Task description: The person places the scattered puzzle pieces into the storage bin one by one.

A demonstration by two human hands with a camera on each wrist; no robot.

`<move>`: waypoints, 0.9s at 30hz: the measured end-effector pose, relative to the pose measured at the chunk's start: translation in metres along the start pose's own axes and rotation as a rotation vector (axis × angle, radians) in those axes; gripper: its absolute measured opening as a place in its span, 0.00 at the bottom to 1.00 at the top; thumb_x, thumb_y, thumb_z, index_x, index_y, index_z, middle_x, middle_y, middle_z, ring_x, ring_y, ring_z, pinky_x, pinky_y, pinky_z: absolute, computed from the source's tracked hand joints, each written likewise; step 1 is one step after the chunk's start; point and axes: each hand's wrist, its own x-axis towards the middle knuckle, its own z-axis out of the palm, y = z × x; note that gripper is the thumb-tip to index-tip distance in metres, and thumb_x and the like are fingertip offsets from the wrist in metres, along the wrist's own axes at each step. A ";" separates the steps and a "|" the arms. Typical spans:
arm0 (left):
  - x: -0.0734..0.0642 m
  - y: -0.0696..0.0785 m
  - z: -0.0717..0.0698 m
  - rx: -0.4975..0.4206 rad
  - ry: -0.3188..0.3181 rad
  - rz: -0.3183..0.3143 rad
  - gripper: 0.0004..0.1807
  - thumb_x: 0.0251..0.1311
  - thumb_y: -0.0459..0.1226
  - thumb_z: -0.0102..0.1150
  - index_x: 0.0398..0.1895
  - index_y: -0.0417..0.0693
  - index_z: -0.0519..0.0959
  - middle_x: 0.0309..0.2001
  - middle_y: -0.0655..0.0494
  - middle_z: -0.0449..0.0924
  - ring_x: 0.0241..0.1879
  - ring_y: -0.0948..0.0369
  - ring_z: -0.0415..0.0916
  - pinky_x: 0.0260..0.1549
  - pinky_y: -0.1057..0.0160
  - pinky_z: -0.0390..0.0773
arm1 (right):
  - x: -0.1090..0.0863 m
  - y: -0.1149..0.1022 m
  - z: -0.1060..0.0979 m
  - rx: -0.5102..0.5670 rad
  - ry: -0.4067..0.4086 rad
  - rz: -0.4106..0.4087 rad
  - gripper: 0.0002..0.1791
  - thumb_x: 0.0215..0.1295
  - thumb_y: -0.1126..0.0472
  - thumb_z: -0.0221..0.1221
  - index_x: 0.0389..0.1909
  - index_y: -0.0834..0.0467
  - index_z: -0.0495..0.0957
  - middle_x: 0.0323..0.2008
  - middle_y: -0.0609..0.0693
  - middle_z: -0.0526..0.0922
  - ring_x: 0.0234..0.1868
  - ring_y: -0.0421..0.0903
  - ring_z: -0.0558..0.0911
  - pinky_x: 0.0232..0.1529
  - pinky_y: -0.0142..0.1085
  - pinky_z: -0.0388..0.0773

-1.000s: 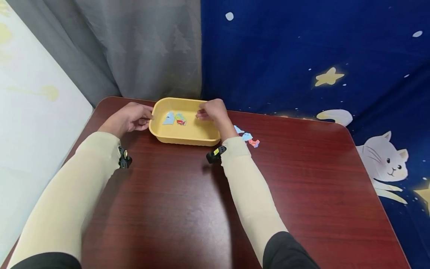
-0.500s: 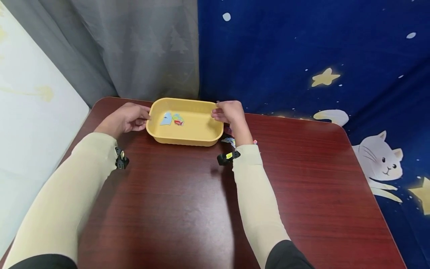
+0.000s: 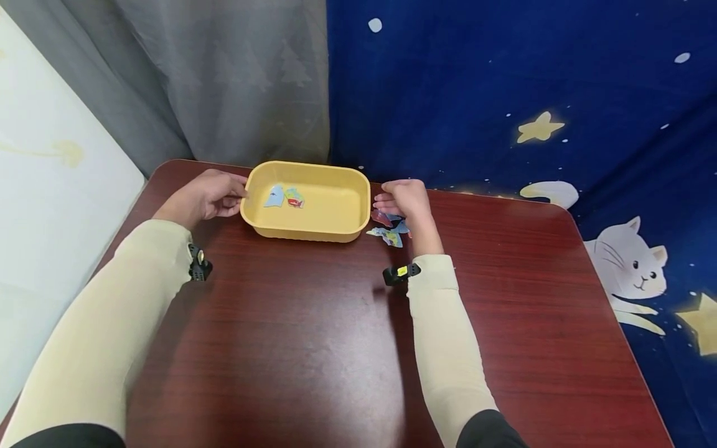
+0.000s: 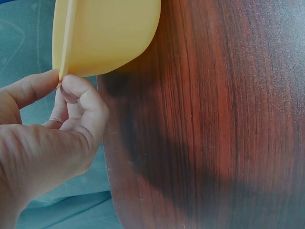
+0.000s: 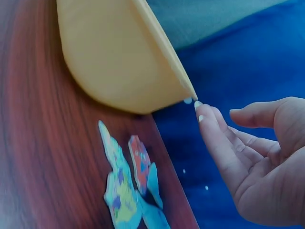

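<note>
A yellow plastic tray (image 3: 330,202) stands near the table's far edge. At its left end my left hand (image 3: 210,194) pinches the rim between thumb and forefinger, plain in the left wrist view, where the tray's wall (image 4: 112,38) rises from the pinch. Inside the tray lie a pale blue cut-out piece (image 3: 274,196) and a green-and-red one (image 3: 294,198). My right hand (image 3: 410,200) is just past the tray's right end, thumb apart from extended fingers, nothing between them. Below that hand lie several flat printed pieces, including a colourful one (image 5: 125,198) and a red one (image 5: 140,162).
The dark red wooden table (image 3: 291,323) has rounded far corners. Behind it hang a grey curtain (image 3: 252,81) and a blue curtain (image 3: 448,93) with stars and a cat. A white panel (image 3: 45,205) stands along the left side.
My right hand has moved right, from over the tray to beyond its right end, uncovering pieces on the table. The left hand keeps its pinch on the rim.
</note>
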 end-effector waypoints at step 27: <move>0.000 0.000 -0.001 0.010 -0.014 0.007 0.26 0.67 0.31 0.50 0.68 0.43 0.61 0.25 0.60 0.79 0.22 0.66 0.77 0.29 0.68 0.81 | -0.023 0.046 -0.029 -0.238 -0.089 0.070 0.14 0.68 0.63 0.56 0.50 0.67 0.79 0.24 0.58 0.83 0.20 0.46 0.83 0.31 0.43 0.85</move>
